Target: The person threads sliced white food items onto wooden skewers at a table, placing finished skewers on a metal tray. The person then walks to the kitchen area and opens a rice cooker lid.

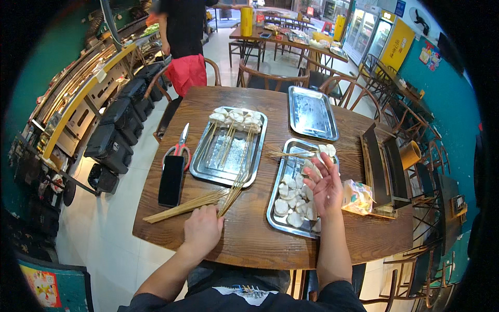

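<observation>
My left hand (pixel 200 230) rests at the table's near side, its fingers closed around the lower ends of some bamboo skewers (pixel 233 194) that lean over a steel tray's near rim. Beside it lies a loose bundle of bamboo skewers (pixel 175 210). In that left steel tray (pixel 195 165), skewered white slices (pixel 236 118) are lined up along the far end. My right hand (pixel 327 191) is palm up with fingers spread, above the right steel tray (pixel 272 210). Loose pale slices (pixel 281 206) fill that tray. More skewered slices (pixel 326 149) lie across its far end.
Scissors (pixel 181 146) and a phone (pixel 171 181) lie left of the left tray. Another steel tray (pixel 312 113) sits at the far right. A tissue pack (pixel 356 197), a dark rack (pixel 384 167) and a bamboo cup (pixel 411 155) line the right side. A person (pixel 183 35) stands beyond the table.
</observation>
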A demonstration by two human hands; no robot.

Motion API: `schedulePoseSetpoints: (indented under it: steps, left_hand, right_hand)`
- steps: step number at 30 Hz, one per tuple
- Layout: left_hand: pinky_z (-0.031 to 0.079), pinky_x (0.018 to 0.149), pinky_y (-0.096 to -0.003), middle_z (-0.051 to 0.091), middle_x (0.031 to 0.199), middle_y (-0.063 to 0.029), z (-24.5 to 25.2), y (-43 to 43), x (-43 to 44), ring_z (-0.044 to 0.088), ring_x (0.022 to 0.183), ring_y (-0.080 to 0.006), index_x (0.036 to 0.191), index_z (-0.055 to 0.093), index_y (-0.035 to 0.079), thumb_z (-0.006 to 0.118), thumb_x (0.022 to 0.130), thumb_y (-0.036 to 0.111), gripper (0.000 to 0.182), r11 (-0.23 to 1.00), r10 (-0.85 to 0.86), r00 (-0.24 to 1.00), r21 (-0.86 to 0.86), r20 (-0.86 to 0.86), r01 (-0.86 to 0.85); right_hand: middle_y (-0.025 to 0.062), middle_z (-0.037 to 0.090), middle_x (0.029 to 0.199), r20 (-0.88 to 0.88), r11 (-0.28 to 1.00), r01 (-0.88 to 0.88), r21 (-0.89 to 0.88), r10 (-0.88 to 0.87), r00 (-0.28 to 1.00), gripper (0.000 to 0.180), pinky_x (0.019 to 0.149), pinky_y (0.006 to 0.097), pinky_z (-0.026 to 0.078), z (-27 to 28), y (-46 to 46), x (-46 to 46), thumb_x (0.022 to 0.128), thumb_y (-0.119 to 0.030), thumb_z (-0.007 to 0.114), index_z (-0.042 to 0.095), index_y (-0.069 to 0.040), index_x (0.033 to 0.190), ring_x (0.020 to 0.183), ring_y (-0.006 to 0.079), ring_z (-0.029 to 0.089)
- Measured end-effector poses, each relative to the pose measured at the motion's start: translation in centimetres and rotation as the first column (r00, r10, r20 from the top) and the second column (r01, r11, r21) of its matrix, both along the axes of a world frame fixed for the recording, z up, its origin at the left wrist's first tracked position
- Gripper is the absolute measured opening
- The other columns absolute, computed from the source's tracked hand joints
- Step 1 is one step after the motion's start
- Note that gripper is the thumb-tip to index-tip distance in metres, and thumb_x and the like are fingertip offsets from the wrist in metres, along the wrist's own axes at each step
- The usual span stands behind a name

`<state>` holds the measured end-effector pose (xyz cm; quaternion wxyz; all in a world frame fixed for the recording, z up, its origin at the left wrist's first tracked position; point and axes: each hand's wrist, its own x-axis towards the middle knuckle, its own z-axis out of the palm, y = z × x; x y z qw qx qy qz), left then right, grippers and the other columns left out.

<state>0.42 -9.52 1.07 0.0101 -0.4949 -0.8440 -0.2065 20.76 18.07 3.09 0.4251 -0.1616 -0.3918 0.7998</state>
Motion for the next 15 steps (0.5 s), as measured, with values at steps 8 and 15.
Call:
schedulePoseSetpoints:
  steps: [8, 15]
  left_hand:
    - [0.052, 0.060, -0.0501, 0.064, 0.071, -0.0196, 1.2, 4.2, -3.6, 0.065, 0.067, -0.0403, 0.084, 0.057, 0.003, 0.068, 0.087, 0.028, 0.028, 0.904, 0.023, 0.983, -0.424, 0.182, 0.057]
    - [0.054, 0.067, -0.0487, 0.068, 0.076, -0.0211, 4.5, 5.7, -4.6, 0.067, 0.072, -0.0394, 0.082, 0.065, 0.001, 0.067, 0.088, 0.042, 0.042, 0.752, -0.053, 0.972, -0.632, 0.227, 0.189]
  right_hand:
    - [0.0221, 0.022, 0.161, -0.278, 0.938, -0.296, -0.181, 0.240, 0.930, 0.091, 0.104, 0.0664, 0.042, 1.3, 0.9, -0.2, 0.095, -0.073, 0.033, 0.019, -0.010, 0.158, 0.140, 0.0540, 0.032]
    - [0.0052, 0.069, 0.112, -0.090, 0.825, 0.013, -0.565, -0.077, 0.993, 0.040, 0.060, 0.0263, 0.056, 2.9, 0.2, -3.0, 0.106, -0.039, 0.046, 0.052, -0.009, 0.132, 0.072, 0.0090, 0.066]
